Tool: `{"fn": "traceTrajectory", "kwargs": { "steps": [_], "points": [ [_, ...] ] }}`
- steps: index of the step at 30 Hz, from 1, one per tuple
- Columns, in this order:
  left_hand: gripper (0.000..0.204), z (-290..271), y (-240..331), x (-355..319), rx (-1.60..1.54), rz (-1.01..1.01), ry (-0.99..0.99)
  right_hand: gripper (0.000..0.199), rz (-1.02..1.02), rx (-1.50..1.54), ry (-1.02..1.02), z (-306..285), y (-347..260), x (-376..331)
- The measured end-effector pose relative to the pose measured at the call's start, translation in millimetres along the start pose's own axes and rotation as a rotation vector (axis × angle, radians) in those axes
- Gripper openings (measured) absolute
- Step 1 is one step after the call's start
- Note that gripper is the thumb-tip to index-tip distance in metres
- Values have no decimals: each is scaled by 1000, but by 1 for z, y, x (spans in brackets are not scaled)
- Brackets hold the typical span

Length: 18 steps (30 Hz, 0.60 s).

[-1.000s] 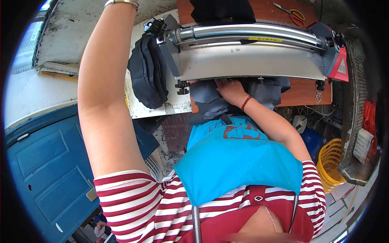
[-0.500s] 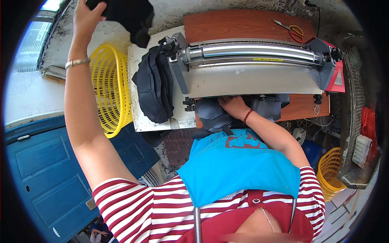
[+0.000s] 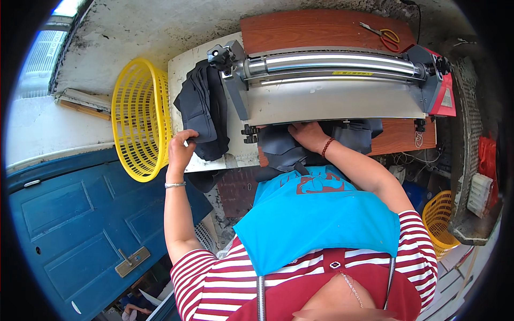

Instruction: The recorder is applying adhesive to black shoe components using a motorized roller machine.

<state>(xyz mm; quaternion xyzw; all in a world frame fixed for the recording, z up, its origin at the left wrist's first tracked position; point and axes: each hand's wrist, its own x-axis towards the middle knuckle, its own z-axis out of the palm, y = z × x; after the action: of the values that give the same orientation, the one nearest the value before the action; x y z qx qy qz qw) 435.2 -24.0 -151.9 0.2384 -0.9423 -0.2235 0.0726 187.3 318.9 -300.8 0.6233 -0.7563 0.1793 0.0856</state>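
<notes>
My left hand (image 3: 182, 148) is closed on the near-left corner of a dark grey flat piece (image 3: 197, 120), which lies on top of a stack of similar dark pieces (image 3: 217, 142) on the white tabletop. My right hand (image 3: 310, 137) reaches to the front edge of a roller machine (image 3: 337, 99), touching dark grey pieces (image 3: 284, 150) piled there; its fingertips are hidden under the machine's metal plate. More grey pieces (image 3: 356, 138) lie to the right of that wrist.
A yellow plastic basket (image 3: 161, 117) stands left of the table, and another yellow basket (image 3: 440, 222) is at the lower right. Scissors (image 3: 386, 37) lie on the brown board (image 3: 316, 27) behind the machine. A blue door (image 3: 69, 214) fills the lower left.
My left hand has come down from the upper left to the stack. The black piece it held up no longer shows there. My right hand has stayed nearly in place.
</notes>
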Motion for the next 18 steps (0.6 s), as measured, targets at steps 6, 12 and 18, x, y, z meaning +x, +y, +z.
{"fn": "traceTrajectory", "kwargs": {
  "steps": [6,12,18],
  "points": [
    [33,-6,14,-17,110,-16,-26,9,29,138,-33,-24,-6,-1],
    [44,-4,18,-26,329,-128,-352,9,35,350,-19,-54,-14,-10],
    [47,-20,45,-9,148,-181,-423,10,49,212,-132,-30,-2,-14]
  ]
}}
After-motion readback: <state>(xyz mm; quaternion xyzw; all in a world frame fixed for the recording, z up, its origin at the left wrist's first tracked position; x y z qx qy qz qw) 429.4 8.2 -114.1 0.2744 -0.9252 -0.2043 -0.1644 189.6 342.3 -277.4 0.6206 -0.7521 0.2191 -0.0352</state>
